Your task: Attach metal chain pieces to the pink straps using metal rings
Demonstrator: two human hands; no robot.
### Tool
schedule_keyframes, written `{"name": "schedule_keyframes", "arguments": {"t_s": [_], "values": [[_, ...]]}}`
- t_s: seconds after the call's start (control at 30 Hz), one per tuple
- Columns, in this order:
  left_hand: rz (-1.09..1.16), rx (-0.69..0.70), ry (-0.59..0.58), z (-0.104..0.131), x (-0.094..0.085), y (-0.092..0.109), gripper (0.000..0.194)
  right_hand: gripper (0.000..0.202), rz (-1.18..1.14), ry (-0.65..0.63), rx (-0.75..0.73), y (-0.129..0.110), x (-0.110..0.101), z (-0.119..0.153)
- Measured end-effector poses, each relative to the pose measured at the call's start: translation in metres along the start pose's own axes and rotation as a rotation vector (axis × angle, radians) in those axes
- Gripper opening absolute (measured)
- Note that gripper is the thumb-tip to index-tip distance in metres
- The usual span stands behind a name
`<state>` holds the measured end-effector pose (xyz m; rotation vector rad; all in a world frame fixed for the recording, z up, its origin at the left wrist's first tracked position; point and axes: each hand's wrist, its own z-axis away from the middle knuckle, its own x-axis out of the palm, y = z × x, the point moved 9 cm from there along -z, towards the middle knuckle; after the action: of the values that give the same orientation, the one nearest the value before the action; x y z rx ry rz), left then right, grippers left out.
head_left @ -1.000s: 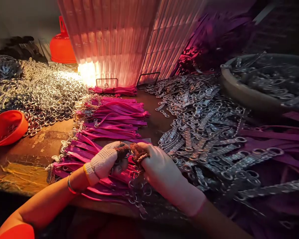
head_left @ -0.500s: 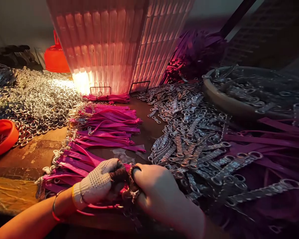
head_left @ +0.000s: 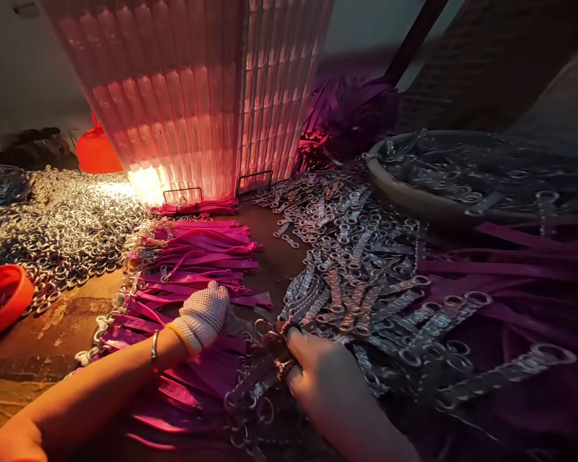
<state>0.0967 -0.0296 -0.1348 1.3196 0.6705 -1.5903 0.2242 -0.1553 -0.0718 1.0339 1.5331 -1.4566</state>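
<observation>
Through my head camera I see my gloved left hand [head_left: 205,314] curled closed over the row of pink straps [head_left: 207,266] on the table [head_left: 84,305] — I cannot tell whether it grips one. My right hand [head_left: 322,369] is pinched nearly shut on a small ringed metal piece [head_left: 262,328], just beside the heap of silver ringed strips [head_left: 361,253], with the wide basin [head_left: 404,189] beyond — its contents lie in shadow.

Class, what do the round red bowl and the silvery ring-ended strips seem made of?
Round red bowl: probably semi-gloss plastic, from its smooth, evenly coloured wall. Silvery ring-ended strips: likely shiny metal, from their bright glints; possibly plated.
</observation>
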Motion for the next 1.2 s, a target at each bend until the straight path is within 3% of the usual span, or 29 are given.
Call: {"name": "schedule_keyframes", "arguments": {"t_s": [0.2,0.43,0.53,0.6,0.77,0.9,1.07,1.13,1.2], "values": [[0.138,0.137,0.047,-0.014,0.007,0.032,0.049,0.023,-0.026,-0.051,0.04,-0.002,0.013,0.003],[0.404,0.218,0.118,-0.007,-0.016,0.027,0.027,0.028,-0.062,-0.032,0.047,-0.005,0.009,-0.003],[0.874,0.138,-0.003,0.014,-0.018,0.013,0.019,0.032,-0.047,0.052,-0.004,-0.013,0.003,-0.009],[1.174,0.088,-0.13,0.033,-0.012,0.007,0.028,0.032,-0.04,0.074,-0.032,-0.021,0.003,-0.015],[1.375,0.033,-0.232,0.072,-0.005,0.0,0.041,0.029,0.054,0.024,-0.072,-0.048,0.009,-0.022],[1.361,0.062,-0.245,0.086,-0.007,0.002,0.038,0.024,0.214,-0.038,-0.149,-0.069,0.012,-0.018],[0.855,0.317,0.007,0.091,-0.023,0.001,0.009,0.02,0.284,0.001,-0.18,-0.078,0.018,-0.015],[0.734,0.324,0.024,0.09,-0.017,-0.003,0.016,0.024,0.241,0.01,-0.14,-0.074,0.021,-0.016],[0.799,0.291,-0.023,0.089,-0.011,-0.008,0.021,0.03,0.178,-0.017,-0.099,-0.07,0.024,-0.017]]}}
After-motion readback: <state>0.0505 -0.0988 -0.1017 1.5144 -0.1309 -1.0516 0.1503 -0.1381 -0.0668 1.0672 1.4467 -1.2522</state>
